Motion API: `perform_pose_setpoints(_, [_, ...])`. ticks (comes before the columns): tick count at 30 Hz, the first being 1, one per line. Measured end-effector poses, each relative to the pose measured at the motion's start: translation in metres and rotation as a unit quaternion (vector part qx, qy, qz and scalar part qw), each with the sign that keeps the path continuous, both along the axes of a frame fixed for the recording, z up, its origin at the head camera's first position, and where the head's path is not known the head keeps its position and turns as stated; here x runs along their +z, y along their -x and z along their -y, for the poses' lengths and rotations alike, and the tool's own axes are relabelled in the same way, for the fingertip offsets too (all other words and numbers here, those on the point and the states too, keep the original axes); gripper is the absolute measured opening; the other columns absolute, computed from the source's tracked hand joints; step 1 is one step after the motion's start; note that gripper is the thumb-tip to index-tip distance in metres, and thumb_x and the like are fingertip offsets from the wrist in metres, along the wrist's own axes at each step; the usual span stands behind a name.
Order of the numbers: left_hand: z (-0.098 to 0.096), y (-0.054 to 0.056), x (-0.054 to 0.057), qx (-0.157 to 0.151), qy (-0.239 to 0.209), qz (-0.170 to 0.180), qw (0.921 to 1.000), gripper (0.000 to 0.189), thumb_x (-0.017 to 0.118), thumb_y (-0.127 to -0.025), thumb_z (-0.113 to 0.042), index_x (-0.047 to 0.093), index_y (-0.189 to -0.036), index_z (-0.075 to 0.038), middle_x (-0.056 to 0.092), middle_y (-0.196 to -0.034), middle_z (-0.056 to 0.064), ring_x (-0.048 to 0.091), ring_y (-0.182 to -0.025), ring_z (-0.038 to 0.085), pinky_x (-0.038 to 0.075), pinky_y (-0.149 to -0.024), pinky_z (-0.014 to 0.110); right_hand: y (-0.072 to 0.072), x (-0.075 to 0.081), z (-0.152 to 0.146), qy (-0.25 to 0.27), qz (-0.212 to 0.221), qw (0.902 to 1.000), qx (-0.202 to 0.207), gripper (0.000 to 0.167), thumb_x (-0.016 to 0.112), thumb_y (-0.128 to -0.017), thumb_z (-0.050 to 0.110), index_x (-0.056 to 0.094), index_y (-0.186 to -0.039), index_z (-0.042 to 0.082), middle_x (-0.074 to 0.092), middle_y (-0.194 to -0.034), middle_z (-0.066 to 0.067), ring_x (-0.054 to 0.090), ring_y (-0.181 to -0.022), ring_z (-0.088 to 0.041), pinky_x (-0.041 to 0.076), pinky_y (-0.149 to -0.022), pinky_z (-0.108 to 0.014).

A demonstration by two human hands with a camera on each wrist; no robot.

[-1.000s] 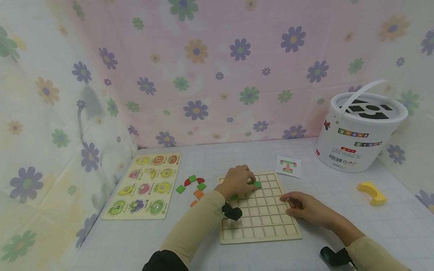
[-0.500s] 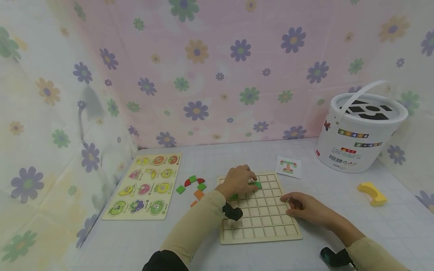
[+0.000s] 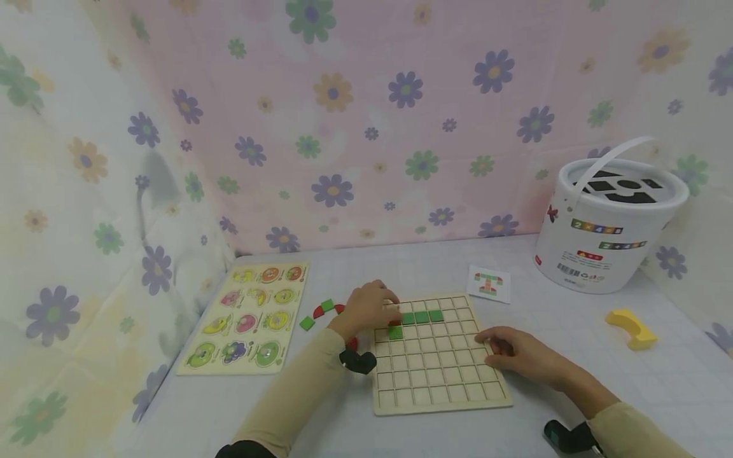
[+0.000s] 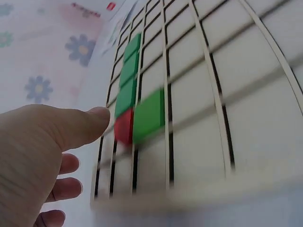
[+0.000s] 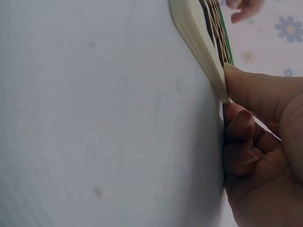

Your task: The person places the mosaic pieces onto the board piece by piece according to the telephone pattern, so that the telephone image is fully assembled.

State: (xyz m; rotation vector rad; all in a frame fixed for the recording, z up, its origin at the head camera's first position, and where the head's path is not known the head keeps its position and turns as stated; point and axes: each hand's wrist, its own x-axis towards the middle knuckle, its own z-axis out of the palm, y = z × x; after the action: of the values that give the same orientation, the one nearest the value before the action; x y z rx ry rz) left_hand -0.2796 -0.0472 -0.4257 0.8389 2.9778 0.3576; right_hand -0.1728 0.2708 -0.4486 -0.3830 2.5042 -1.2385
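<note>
A wooden grid board [image 3: 441, 381] lies flat on the table. Three green squares [image 3: 422, 317] form a row near its far side, with another green square [image 4: 149, 117] one row nearer. At the row's left end sits a red piece [image 4: 124, 127] with a curved edge, partly covered by my left hand [image 3: 366, 308] in the head view. That hand hovers over the board's far left corner, thumb stretched out, fingers loosely bent, nothing between them. My right hand [image 3: 518, 350] pinches the board's right edge, thumb on top and fingers against the side.
Loose green squares [image 3: 307, 323] and red pieces [image 3: 318, 312] lie left of the board. Beyond them is a fruit picture board [image 3: 243, 318]. A pattern card [image 3: 488, 284], a yellow arch block [image 3: 631, 329] and a white bucket [image 3: 607, 229] stand to the right.
My left hand has moved left along the row, uncovering the green squares. Its forearm now hides the orange pieces. The right hand keeps its place on the board's edge.
</note>
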Motion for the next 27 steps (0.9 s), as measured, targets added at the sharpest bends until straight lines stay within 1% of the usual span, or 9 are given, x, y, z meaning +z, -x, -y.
perform_pose_setpoints(3, [0.029, -0.003, -0.003, 0.030, -0.033, 0.013, 0.9989, 0.030, 0.067, -0.089, -0.041, 0.075, -0.110, -0.021, 0.063, -0.118, 0.004, 0.059, -0.107, 0.023, 0.048, -0.087, 0.045, 0.001, 0.001, 0.001, -0.009, 0.007, 0.9999, -0.004, 0.048, 0.072, -0.089, 0.028, 0.059, -0.129, 0.006, 0.050, -0.097, -0.005, 0.045, -0.083, -0.008, 0.038, -0.065, -0.024])
perform_pose_setpoints(5, [0.048, -0.004, -0.004, 0.051, -0.047, 0.011, 0.9975, 0.029, 0.068, -0.089, -0.039, 0.075, -0.108, -0.019, 0.064, -0.115, 0.005, 0.060, -0.103, 0.023, 0.049, -0.086, 0.045, 0.001, 0.001, 0.001, -0.016, 0.006, 0.9998, -0.005, 0.047, 0.071, -0.089, 0.028, 0.059, -0.129, 0.007, 0.050, -0.097, -0.004, 0.045, -0.084, -0.008, 0.038, -0.065, -0.024])
perform_pose_setpoints(8, [0.073, -0.008, -0.001, 0.081, -0.056, 0.012, 0.9951, 0.028, 0.070, -0.088, -0.037, 0.076, -0.108, -0.018, 0.064, -0.114, 0.006, 0.061, -0.101, 0.024, 0.050, -0.085, 0.045, 0.001, 0.001, 0.001, -0.019, 0.007, 0.9998, -0.009, 0.047, 0.071, -0.089, 0.028, 0.059, -0.129, 0.007, 0.050, -0.097, -0.005, 0.045, -0.083, -0.009, 0.038, -0.065, -0.024])
perform_pose_setpoints(10, [0.090, -0.008, 0.000, 0.099, -0.056, 0.011, 0.9935, 0.028, 0.071, -0.087, -0.037, 0.076, -0.108, -0.018, 0.064, -0.112, 0.006, 0.061, -0.098, 0.023, 0.050, -0.082, 0.042, 0.001, 0.001, 0.001, -0.014, 0.005, 0.9999, -0.004, 0.048, 0.071, -0.089, 0.027, 0.058, -0.130, 0.005, 0.050, -0.097, -0.005, 0.045, -0.082, -0.009, 0.038, -0.064, -0.025])
perform_pose_setpoints(13, [0.114, -0.009, 0.002, 0.119, -0.059, 0.008, 0.9912, 0.027, 0.072, -0.087, -0.035, 0.075, -0.108, -0.017, 0.064, -0.110, 0.006, 0.060, -0.095, 0.022, 0.050, -0.080, 0.039, 0.001, 0.000, 0.001, -0.006, 0.007, 1.0000, -0.002, 0.048, 0.071, -0.089, 0.027, 0.058, -0.130, 0.005, 0.049, -0.096, -0.006, 0.045, -0.081, -0.009, 0.038, -0.064, -0.025])
perform_pose_setpoints(16, [0.135, -0.010, 0.002, 0.130, -0.057, 0.000, 0.9899, 0.026, 0.071, -0.088, -0.033, 0.075, -0.108, -0.017, 0.063, -0.109, 0.007, 0.061, -0.092, 0.021, 0.051, -0.077, 0.038, 0.001, 0.000, 0.002, -0.004, 0.003, 1.0000, 0.001, 0.048, 0.071, -0.090, 0.027, 0.058, -0.130, 0.005, 0.049, -0.096, -0.006, 0.044, -0.081, -0.008, 0.038, -0.064, -0.025])
perform_pose_setpoints(20, [0.152, -0.011, 0.002, 0.152, -0.046, 0.013, 0.9872, 0.026, 0.070, -0.088, -0.033, 0.074, -0.109, -0.018, 0.063, -0.110, 0.007, 0.061, -0.092, 0.022, 0.051, -0.077, 0.039, 0.001, 0.002, 0.001, -0.009, 0.000, 1.0000, -0.001, 0.048, 0.070, -0.090, 0.027, 0.058, -0.130, 0.005, 0.049, -0.096, -0.006, 0.044, -0.081, -0.008, 0.038, -0.064, -0.025])
perform_pose_setpoints(23, [0.156, -0.012, 0.002, 0.169, -0.037, 0.033, 0.9845, 0.029, 0.070, -0.088, -0.033, 0.074, -0.112, -0.017, 0.062, -0.110, 0.008, 0.060, -0.095, 0.023, 0.050, -0.079, 0.040, 0.000, 0.003, 0.000, -0.012, -0.002, 0.9999, -0.004, 0.047, 0.071, -0.090, 0.027, 0.058, -0.130, 0.005, 0.050, -0.096, -0.005, 0.045, -0.081, -0.008, 0.039, -0.064, -0.024])
perform_pose_setpoints(27, [0.159, -0.013, -0.002, 0.183, -0.032, 0.046, 0.9815, 0.031, 0.072, -0.088, -0.034, 0.074, -0.113, -0.016, 0.061, -0.109, 0.009, 0.060, -0.097, 0.023, 0.050, -0.082, 0.042, 0.000, 0.001, 0.001, -0.006, 0.006, 1.0000, -0.003, 0.048, 0.070, -0.090, 0.027, 0.058, -0.130, 0.005, 0.049, -0.097, -0.006, 0.044, -0.082, -0.008, 0.039, -0.065, -0.024])
